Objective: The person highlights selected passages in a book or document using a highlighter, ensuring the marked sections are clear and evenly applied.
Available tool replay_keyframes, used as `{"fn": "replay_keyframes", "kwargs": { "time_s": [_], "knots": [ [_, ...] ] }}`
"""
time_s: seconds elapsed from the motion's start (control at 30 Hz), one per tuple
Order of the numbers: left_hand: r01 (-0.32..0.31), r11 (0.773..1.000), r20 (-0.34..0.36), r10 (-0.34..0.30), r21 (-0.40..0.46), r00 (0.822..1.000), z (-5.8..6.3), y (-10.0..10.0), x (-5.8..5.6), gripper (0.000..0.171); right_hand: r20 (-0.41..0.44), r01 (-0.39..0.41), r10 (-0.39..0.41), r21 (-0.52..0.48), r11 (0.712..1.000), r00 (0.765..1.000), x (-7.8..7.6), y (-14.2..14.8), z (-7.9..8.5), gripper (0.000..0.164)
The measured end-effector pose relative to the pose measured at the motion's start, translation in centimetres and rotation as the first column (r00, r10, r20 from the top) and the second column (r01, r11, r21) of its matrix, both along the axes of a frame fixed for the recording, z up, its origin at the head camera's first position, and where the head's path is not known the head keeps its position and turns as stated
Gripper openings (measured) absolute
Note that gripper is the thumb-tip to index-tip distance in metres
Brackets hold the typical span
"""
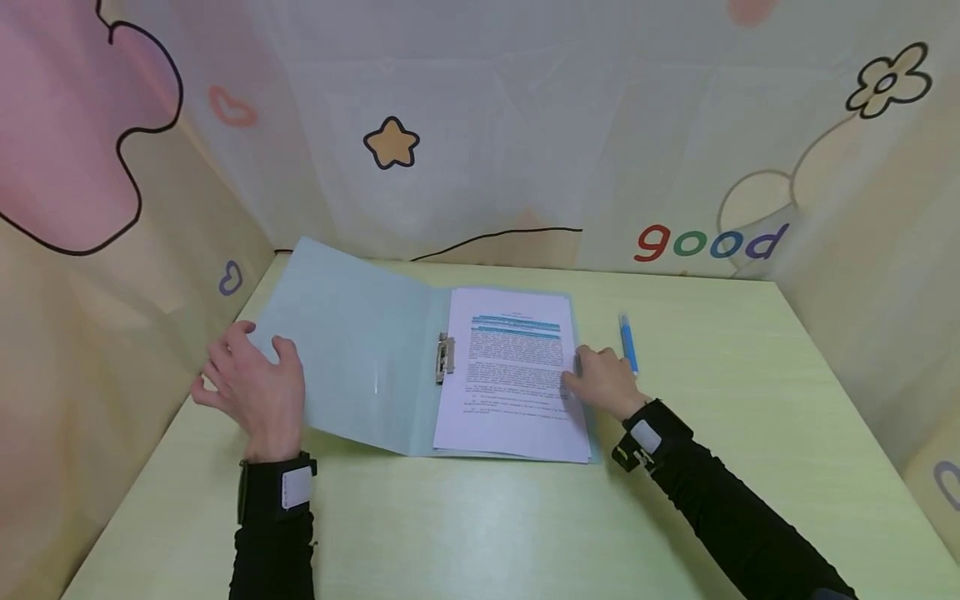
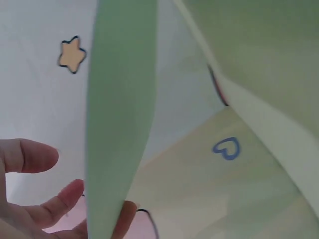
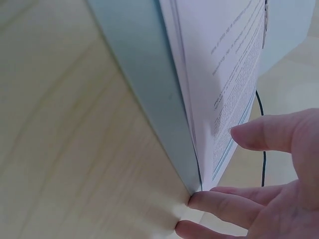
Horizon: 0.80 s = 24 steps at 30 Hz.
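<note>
A light blue folder (image 1: 352, 350) lies spread on the table, its left cover tilted up off the surface. My left hand (image 1: 258, 383) is at that cover's outer edge. The left wrist view shows the cover (image 2: 119, 114) passing between the fingers, one fingertip behind it and the thumb apart. Printed sheets (image 1: 517, 375) with blue highlighted lines lie on the folder's right side, under a metal clip (image 1: 445, 358). My right hand (image 1: 603, 382) is at the right edge of the folder. In the right wrist view, fingertips (image 3: 197, 199) touch that edge, while the thumb hangs over the sheets.
Just beyond my right hand lies a blue pen or highlighter (image 1: 628, 343). The pale wooden table (image 1: 480, 533) is bordered by a printed curtain (image 1: 495, 142) at the back and both sides.
</note>
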<state>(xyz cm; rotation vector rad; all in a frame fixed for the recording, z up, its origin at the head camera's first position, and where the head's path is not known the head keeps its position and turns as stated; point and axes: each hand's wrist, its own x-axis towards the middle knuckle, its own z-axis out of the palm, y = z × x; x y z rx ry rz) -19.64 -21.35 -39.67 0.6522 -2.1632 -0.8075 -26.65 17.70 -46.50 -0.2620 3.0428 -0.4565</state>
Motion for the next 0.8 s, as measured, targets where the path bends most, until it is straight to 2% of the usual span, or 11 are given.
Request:
{"fn": "replay_keyframes", "kwargs": {
  "time_s": [0.07,0.13,0.27,0.4,0.47,0.53,0.6,0.67,0.73,0.8],
  "knots": [
    [0.015,1.0,-0.085,-0.014,0.01,0.996,0.9,0.4,0.2,0.027,0.003,-0.001,0.001,-0.002,1.0,1.0,-0.1,0.0,-0.1,0.043],
    [0.056,0.998,-0.186,-0.048,0.038,0.981,1.8,0.8,0.4,0.024,0.005,0.001,-0.001,-0.005,1.0,1.0,-0.1,0.0,-0.1,0.042],
    [0.161,0.98,-0.36,-0.11,0.116,0.926,3.4,1.9,0.8,0.023,0.023,0.011,-0.01,-0.012,1.0,1.0,-0.2,0.0,-0.1,0.043],
    [0.282,0.943,-0.459,-0.174,0.178,0.871,4.5,3.2,1.1,0.023,0.047,0.015,-0.013,-0.023,1.0,0.999,-0.2,0.0,0.0,0.047],
    [0.369,0.906,-0.498,-0.227,0.209,0.837,4.8,4.0,1.2,0.026,0.051,0.013,-0.011,-0.026,1.0,0.999,-0.2,0.1,0.1,0.048],
    [0.454,0.857,-0.518,-0.28,0.245,0.808,5.0,4.8,1.1,0.03,0.05,0.012,-0.011,-0.026,1.0,0.999,-0.3,0.2,0.1,0.049],
    [0.53,0.8,-0.522,-0.336,0.28,0.784,5.0,5.6,1.1,0.036,0.05,0.01,-0.009,-0.024,1.0,0.999,-0.3,0.3,0.1,0.05],
    [0.584,0.753,-0.508,-0.391,0.303,0.768,4.8,6.3,1.0,0.04,0.057,0.013,-0.012,-0.022,1.0,0.998,-0.3,0.3,0.1,0.051],
    [0.622,0.723,-0.484,-0.447,0.299,0.752,4.4,7.0,0.8,0.042,0.065,0.014,-0.013,-0.022,1.0,0.998,-0.3,0.4,0.2,0.052],
    [0.654,0.703,-0.463,-0.498,0.279,0.733,3.9,7.6,0.6,0.042,0.074,0.01,-0.008,-0.023,1.0,0.997,-0.4,0.4,0.2,0.052]
  ]
}}
